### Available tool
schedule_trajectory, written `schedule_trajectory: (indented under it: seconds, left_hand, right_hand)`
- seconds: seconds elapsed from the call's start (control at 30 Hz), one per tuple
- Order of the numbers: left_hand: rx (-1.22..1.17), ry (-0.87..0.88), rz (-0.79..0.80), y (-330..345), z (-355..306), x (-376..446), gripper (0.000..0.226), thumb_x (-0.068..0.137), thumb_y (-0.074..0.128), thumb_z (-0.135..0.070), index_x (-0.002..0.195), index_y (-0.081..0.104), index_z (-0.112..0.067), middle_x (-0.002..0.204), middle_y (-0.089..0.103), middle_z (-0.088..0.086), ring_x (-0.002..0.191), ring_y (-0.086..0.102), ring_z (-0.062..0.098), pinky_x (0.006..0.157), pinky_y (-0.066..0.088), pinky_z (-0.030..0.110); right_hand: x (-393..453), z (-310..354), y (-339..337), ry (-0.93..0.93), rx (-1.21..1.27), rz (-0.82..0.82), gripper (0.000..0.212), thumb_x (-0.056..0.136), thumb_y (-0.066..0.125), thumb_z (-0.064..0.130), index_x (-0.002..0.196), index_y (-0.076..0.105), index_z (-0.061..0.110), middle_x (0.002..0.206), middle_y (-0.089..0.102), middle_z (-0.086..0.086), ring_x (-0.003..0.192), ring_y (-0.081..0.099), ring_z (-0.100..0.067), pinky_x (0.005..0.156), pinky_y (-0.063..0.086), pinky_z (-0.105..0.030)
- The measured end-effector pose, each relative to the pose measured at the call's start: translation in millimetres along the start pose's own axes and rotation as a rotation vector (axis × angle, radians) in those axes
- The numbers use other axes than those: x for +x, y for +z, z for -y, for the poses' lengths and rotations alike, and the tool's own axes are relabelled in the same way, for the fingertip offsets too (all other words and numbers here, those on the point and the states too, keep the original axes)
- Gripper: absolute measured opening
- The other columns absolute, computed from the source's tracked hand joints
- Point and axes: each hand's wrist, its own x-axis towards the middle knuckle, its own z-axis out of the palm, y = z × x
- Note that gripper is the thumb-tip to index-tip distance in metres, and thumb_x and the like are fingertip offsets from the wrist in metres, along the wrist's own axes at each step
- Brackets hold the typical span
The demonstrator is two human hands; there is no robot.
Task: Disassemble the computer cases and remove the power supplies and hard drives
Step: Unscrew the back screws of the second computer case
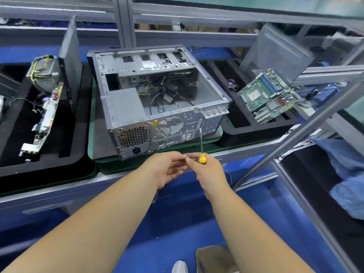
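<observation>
An open grey computer case (157, 91) lies on its side on a green mat (92, 134), its rear panel toward me. The power supply (126, 107) sits in its near left corner, with loose cables (163, 95) on the case floor. My right hand (206, 170) grips a yellow-handled screwdriver (201, 152), shaft pointing up in front of the rear panel. My left hand (167, 170) is just left of it, palm up, fingers relaxed; its fingertips meet the right thumb. Whether something small lies between them I cannot tell.
A black tray (19, 158) on the left holds a removed power supply (44, 73), a circuit board (47, 119) and an upright side panel (70, 54). A black tray (232, 131) on the right holds a green motherboard (269, 95) and another panel (275, 52). A grey frame bar (295, 134) slants at right.
</observation>
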Motion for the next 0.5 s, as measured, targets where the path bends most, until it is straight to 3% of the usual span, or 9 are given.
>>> schedule_trajectory:
  seconds: [0.13,0.23,0.33,0.5]
  left_hand:
    - [0.065,-0.030,0.043,40,-8,8,0.013,0.090,0.067,-0.012,0.100,0.071,-0.004,0.073,0.073,0.006,0.063,0.069,0.013,0.060,0.056,0.021]
    - [0.130,-0.027,0.077,66,-12,17,0.013,0.091,0.065,-0.013,0.098,0.071,-0.004,0.074,0.074,0.006,0.064,0.069,0.013,0.062,0.056,0.021]
    - [0.229,0.002,0.111,88,-17,27,0.017,0.093,0.063,-0.014,0.100,0.071,-0.001,0.081,0.075,0.008,0.068,0.070,0.014,0.069,0.056,0.024]
    - [0.331,0.052,0.122,111,-25,47,0.023,0.099,0.056,-0.022,0.110,0.069,-0.006,0.099,0.076,0.007,0.092,0.072,0.020,0.084,0.056,0.029]
  right_hand:
    - [12,6,-44,-0.054,-0.022,-0.004,0.014,0.087,0.073,0.020,0.090,0.076,0.033,0.074,0.068,0.011,0.063,0.060,-0.001,0.057,0.047,-0.020]
    - [25,8,-73,-0.083,-0.058,0.015,0.015,0.086,0.073,0.015,0.084,0.074,0.029,0.078,0.072,0.005,0.069,0.063,0.002,0.059,0.047,-0.011]
    - [43,6,-96,-0.089,-0.134,0.005,0.012,0.084,0.073,0.017,0.079,0.070,0.028,0.080,0.072,0.006,0.075,0.065,-0.005,0.058,0.047,-0.012]
    - [91,4,-123,-0.040,-0.162,-0.113,0.009,0.084,0.068,0.023,0.076,0.068,0.028,0.069,0.067,0.014,0.066,0.059,-0.006,0.054,0.043,-0.023]
